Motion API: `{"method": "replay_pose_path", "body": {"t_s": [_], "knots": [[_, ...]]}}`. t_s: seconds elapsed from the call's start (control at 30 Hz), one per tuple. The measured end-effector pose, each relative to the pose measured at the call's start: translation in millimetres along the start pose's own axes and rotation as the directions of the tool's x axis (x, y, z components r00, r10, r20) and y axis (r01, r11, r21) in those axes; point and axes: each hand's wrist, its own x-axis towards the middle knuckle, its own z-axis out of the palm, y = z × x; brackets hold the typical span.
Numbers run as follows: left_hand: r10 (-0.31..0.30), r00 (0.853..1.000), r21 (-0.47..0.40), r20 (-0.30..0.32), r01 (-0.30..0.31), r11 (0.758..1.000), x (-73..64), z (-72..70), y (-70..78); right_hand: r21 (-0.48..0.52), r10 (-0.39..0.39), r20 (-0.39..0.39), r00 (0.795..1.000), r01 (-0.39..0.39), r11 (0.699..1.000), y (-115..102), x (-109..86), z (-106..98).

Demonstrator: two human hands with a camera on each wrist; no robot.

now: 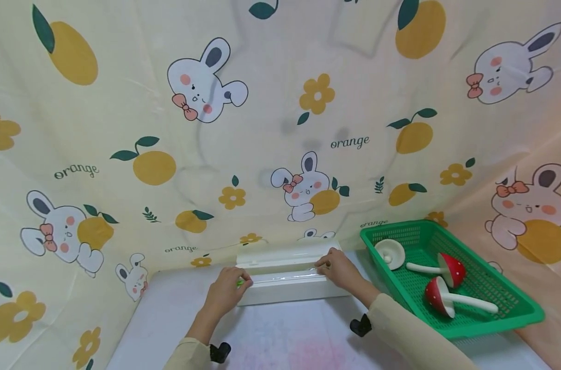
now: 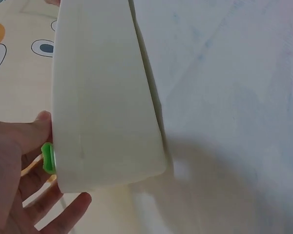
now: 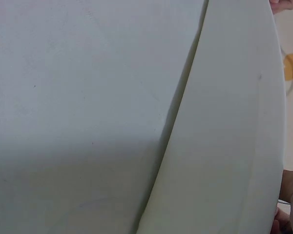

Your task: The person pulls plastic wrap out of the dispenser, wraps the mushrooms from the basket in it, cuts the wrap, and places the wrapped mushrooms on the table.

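Note:
A long white cling film dispenser (image 1: pixel 292 293) stands on the table with its lid (image 1: pixel 287 253) raised at the back. Clear, shiny cling film (image 1: pixel 285 276) stretches along its top. At the dispenser's left end, my left hand (image 1: pixel 227 290) pinches the film's edge between thumb and fingers. A small green slider (image 2: pixel 48 158) sits by those fingers at the rim, mostly covered by them in the head view. My right hand (image 1: pixel 338 270) pinches the film near the right end. In the right wrist view, the dispenser's wall largely hides that hand.
To the right is a green plastic basket (image 1: pixel 465 334). Inside lie two red-capped toy mushrooms (image 1: pixel 453 271) with white stems and a white round piece (image 1: pixel 390 254). A printed cloth (image 1: pixel 262 128) with rabbits and oranges hangs behind the pale table (image 1: pixel 271 339).

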Motion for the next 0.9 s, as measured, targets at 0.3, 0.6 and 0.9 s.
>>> {"method": "replay_pose_path", "body": {"t_s": [0.3, 0.6, 0.9], "knots": [[-0.021, 0.998, 0.010, -0.059, 0.021, 1.000, 3.0, 1.0, 6.2, 0.101, -0.006, -0.062, 0.998, 0.012, 0.995, 9.5, 0.4, 4.8], [-0.102, 0.989, 0.006, -0.105, 0.103, 0.995, 7.5, 2.9, 14.3, 0.172, -0.066, -0.151, 0.986, 0.091, 0.981, 20.3, -2.8, 9.4], [-0.119, 0.987, 0.007, -0.112, 0.120, 0.993, 13.5, 4.3, 15.5, 0.211, -0.027, -0.164, 0.986, 0.062, 0.975, 22.9, -3.5, 14.4]]}}
